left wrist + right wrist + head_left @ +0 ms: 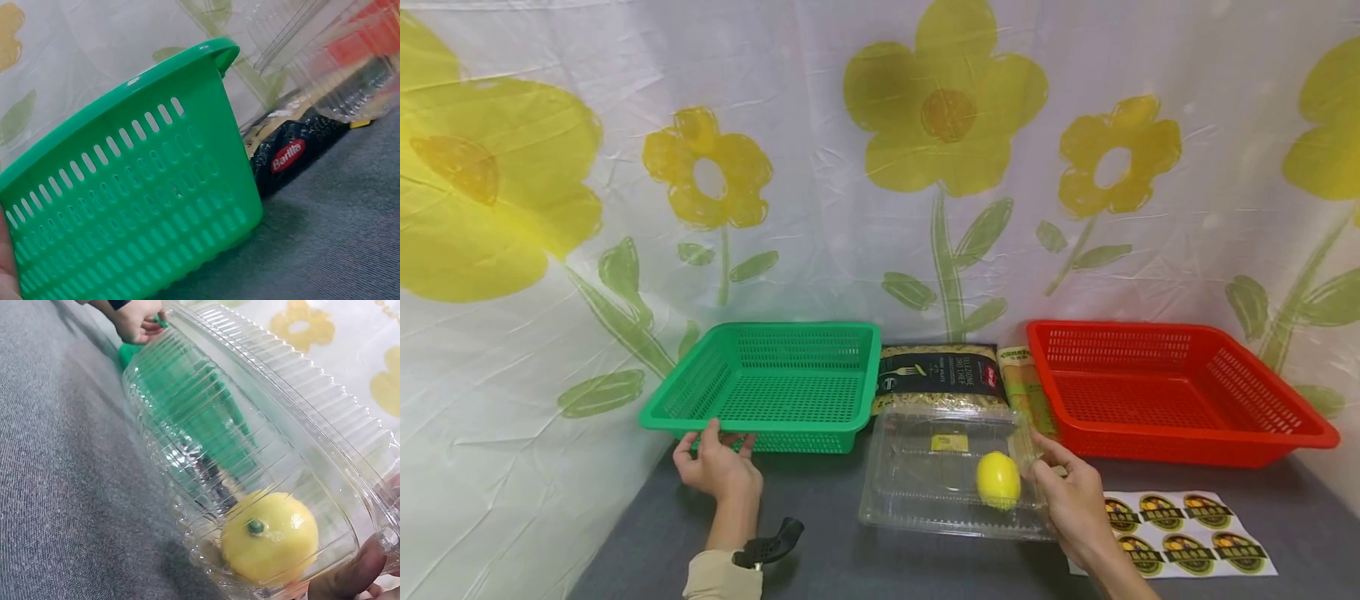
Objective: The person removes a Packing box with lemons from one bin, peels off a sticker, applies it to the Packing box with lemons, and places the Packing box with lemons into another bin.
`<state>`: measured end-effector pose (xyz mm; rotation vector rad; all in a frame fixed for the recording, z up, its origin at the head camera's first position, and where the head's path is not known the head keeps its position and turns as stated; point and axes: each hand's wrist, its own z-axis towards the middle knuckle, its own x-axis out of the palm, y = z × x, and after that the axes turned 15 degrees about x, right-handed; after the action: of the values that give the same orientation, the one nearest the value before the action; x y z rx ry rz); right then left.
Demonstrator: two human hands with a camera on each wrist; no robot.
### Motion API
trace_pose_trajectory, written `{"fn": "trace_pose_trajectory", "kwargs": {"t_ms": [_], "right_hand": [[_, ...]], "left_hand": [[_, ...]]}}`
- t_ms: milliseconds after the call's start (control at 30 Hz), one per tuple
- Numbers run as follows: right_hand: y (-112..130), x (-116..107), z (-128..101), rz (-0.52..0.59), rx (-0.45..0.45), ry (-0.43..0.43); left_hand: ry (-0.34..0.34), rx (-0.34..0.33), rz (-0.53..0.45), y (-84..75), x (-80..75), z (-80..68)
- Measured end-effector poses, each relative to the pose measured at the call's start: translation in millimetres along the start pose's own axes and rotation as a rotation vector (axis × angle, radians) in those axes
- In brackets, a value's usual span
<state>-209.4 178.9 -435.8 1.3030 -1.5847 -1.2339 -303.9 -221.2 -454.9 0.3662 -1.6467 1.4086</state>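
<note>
At the front rim of the green plastic basket point(808, 427), my left hand point(721, 468) has its thumb over the edge and its fingers below. Only a sliver of that hand point(6, 272) shows in the left wrist view, beside the slotted basket wall point(150, 187). My right hand point(1072, 502) grips the right side of a clear plastic clamshell box point(910, 492). Inside the box, near that hand, lies a yellow lemon point(998, 479). Through the clear wall in the right wrist view, the lemon point(272, 540) shows a green stem end.
A red plastic basket point(1180, 446) stands at the right. Between the baskets lie a Barilla pasta bag point(940, 375) and an orange-green packet point(1026, 383). A sheet of round stickers point(1183, 533) lies on the grey tablecloth point(835, 558). A flower-print curtain point(820, 250) hangs behind.
</note>
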Motion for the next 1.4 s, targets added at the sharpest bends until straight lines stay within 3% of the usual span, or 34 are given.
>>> {"fn": "trace_pose_trajectory", "kwargs": {"t_ms": [367,600,800,1033,1167,1400], "right_hand": [[-9,1,5,0.022,-0.027,0.016],[-14,3,8,0.027,-0.041,0.035],[-16,3,9,0.002,-0.026,0.065],[-13,3,7,-0.227,-0.048,-0.026],[-10,1,4,-0.278,-0.033,-0.040],[-4,-12,2,-0.352,-0.023,-0.010]], "left_hand": [[0.099,0.006,-0.042,5.0,-0.8,-25.9],[0.185,-0.037,0.122,-4.1,-1.2,-42.5],[0.339,-0.092,0.280,-10.0,-1.3,-65.1],[0.565,-0.193,0.468,-14.1,-4.1,-85.9],[0.705,-0.286,0.570,-15.6,-5.1,-92.7],[0.929,-0.436,0.613,-12.9,-11.0,-102.4]]}}
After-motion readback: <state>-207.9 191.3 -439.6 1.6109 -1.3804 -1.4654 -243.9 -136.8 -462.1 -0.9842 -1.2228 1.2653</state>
